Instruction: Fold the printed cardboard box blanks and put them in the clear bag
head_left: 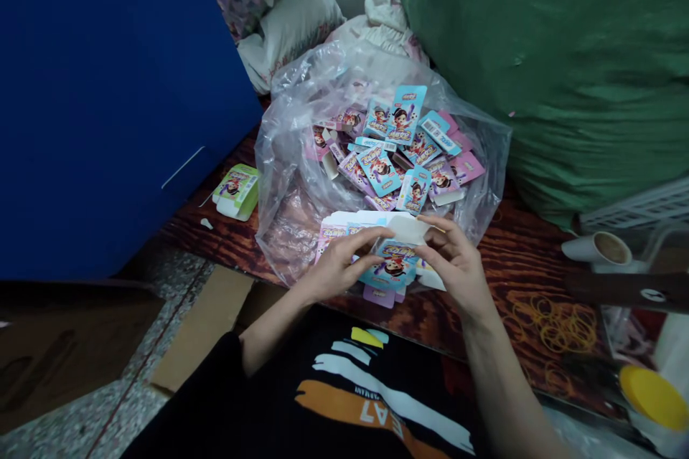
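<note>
Both hands are working on a printed carton (390,267), which is being held low over the near edge of a wood-grain table (517,265), just in front of a black T-shirt (344,387). The carton is lying between the hands, its long axis apparently running side to side with a slight tilt, so neither hand looks clearly nearer. The left hand (341,265) is pinching the carton from the left, its fingers stretching across the top edge toward a white flap (408,229). The right hand (452,265) is closing on it from the right, its fingertips (430,226) pressing at that flap. Both hands are grasping, not clenched into fists. A stack of pink-and-white cartons (336,233) is lying just beyond the left hand, against a clear plastic bag (285,158) heaped with more blue and pink cartons (398,150). A folded green carton (235,191) is sitting apart on the left, by a blue board (118,100). Rubber bands (554,326) are scattered well to the right of the right hand, and a green sack (549,64) is looming beyond the bag.
</note>
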Motion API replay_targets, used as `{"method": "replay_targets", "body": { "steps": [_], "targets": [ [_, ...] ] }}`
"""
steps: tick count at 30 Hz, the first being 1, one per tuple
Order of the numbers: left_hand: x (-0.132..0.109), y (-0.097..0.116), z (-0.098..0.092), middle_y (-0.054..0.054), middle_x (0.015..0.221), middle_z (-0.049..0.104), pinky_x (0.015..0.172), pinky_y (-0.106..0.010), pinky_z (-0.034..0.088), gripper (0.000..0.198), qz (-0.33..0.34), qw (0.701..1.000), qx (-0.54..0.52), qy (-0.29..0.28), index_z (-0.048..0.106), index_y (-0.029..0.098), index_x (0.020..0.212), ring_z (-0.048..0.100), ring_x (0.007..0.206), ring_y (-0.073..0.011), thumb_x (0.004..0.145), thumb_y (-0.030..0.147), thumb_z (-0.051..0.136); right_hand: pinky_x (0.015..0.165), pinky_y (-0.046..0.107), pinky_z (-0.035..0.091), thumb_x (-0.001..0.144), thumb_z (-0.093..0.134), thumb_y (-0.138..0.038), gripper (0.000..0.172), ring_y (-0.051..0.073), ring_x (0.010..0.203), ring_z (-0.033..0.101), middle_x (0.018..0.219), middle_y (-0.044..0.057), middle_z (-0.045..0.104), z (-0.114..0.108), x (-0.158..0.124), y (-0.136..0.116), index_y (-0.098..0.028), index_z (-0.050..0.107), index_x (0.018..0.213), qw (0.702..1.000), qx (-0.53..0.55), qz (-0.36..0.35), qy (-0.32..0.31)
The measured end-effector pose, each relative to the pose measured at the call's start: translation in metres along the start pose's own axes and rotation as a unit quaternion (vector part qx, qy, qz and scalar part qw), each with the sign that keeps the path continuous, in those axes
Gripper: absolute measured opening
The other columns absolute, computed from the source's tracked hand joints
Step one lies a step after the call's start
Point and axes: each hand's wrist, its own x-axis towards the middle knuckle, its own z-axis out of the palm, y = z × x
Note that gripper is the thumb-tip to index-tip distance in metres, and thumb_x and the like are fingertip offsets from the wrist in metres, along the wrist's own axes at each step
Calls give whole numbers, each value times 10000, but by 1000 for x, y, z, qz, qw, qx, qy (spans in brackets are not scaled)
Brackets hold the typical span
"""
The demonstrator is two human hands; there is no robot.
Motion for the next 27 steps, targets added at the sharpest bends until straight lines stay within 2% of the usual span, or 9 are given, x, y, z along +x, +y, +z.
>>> {"method": "replay_targets", "body": {
  "steps": [3,6,10,13,16,19,22,27],
  "targets": [
    [0,-3,2,-67,1143,679,779,-272,530,329,-53,997,-52,3,578,216,1232,685,884,-165,916,261,660,803,321,538,850,745,-395,185,197,889,663,956,27,709,-3,3,-4,-260,701,968,998,-35,-46,-24],
    [-2,-6,8,-65,1157,649,703,-244,527,438,-107,982,-155,22,459,234,1258,699,829,-148,890,284,692,910,374,535,876,715,-429,183,236,1022,680,1057,56,752,1,5,-7,-247,707,881,996,-46,-61,-51],
    [-3,-9,10,-46,1081,632,642,-230,492,532,-137,978,-158,3,431,239,1318,663,745,-126,871,287,714,794,348,554,827,753,-455,267,217,857,692,904,55,760,9,8,-3,-217,670,740,998,-43,-11,-40],
    [-2,-10,6,-42,1062,614,607,-228,456,573,-139,980,-136,-32,435,247,1375,617,689,-108,875,291,709,649,290,535,749,812,-459,279,175,697,651,753,22,712,12,12,4,-209,691,770,999,-12,30,-9],
    [-1,-11,3,-47,1075,598,598,-229,437,628,-136,979,-141,-48,414,261,1423,579,670,-98,873,305,715,558,254,489,721,827,-466,293,147,607,598,669,5,668,9,16,5,-202,700,740,999,3,40,7],
    [-1,-11,2,-47,1062,591,608,-231,435,657,-140,978,-150,-46,395,256,1444,555,679,-98,872,303,715,561,259,496,718,830,-448,275,155,612,609,663,17,685,3,17,1,-197,718,697,999,-18,30,-42],
    [-3,-12,4,-42,1049,593,612,-230,436,665,-144,977,-154,-44,388,254,1451,549,686,-99,868,275,709,628,296,542,751,809,-458,276,189,680,667,731,46,739,-3,17,-4,-197,739,694,994,-45,21,-97],
    [-4,-11,7,-37,1052,600,585,-217,415,644,-137,977,-152,-55,402,261,1446,553,666,-88,873,248,696,723,337,570,780,793,-462,289,223,760,713,791,68,772,-9,14,-9,-195,758,678,991,-59,18,-122]
  ]
}}
